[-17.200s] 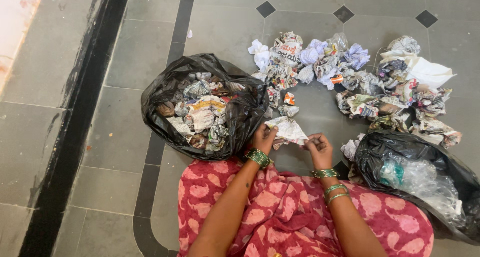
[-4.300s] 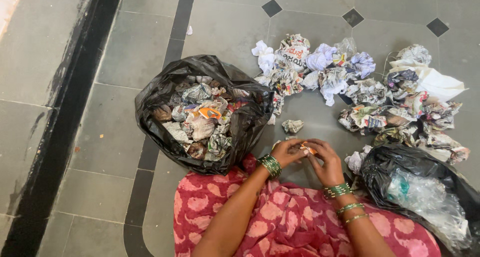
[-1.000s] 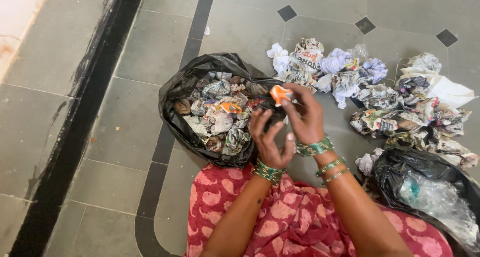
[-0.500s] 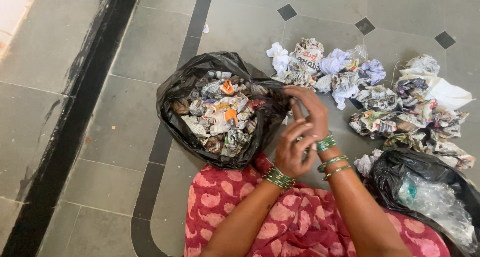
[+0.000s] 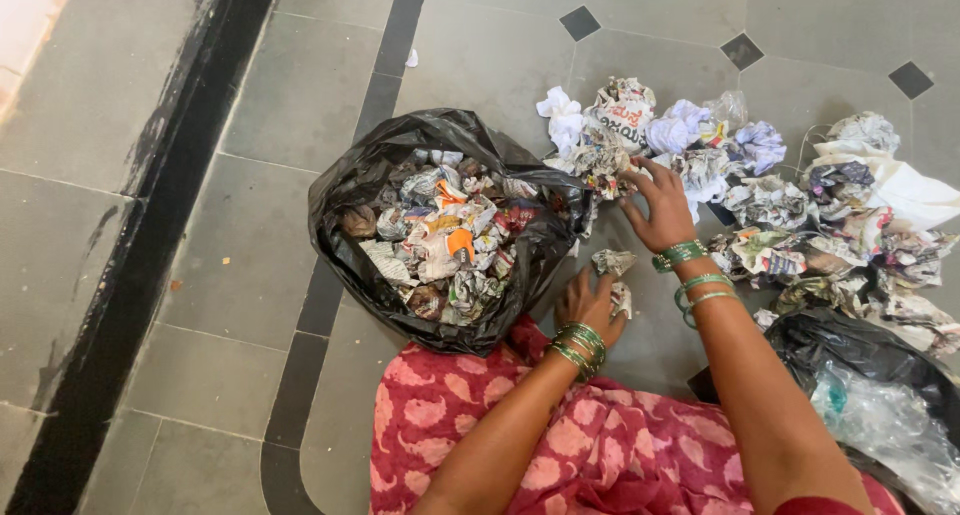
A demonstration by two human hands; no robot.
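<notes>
My right hand (image 5: 662,210) reaches forward with fingers spread, their tips touching a crumpled newspaper wad (image 5: 598,163) at the left end of an arc of crumpled papers (image 5: 770,200) on the floor. My left hand (image 5: 588,301) is low by my lap, fingers curled onto a small crumpled paper scrap (image 5: 623,299). A second small scrap (image 5: 611,262) lies just above it. To the left stands an open black plastic bag (image 5: 400,140) full of crumpled newspaper with orange scraps on top.
A second black bag (image 5: 850,340) holding clear plastic (image 5: 885,430) sits at the lower right. A white paper sheet (image 5: 915,190) lies at the right end of the pile. Grey floor tiles have a black border strip (image 5: 150,225) at the left. My pink patterned cloth (image 5: 600,445) covers my lap.
The orange scrap left my right hand and now lies in the left bag. My right hand has moved forward to the paper pile; my left hand dropped to the scraps on the floor.
</notes>
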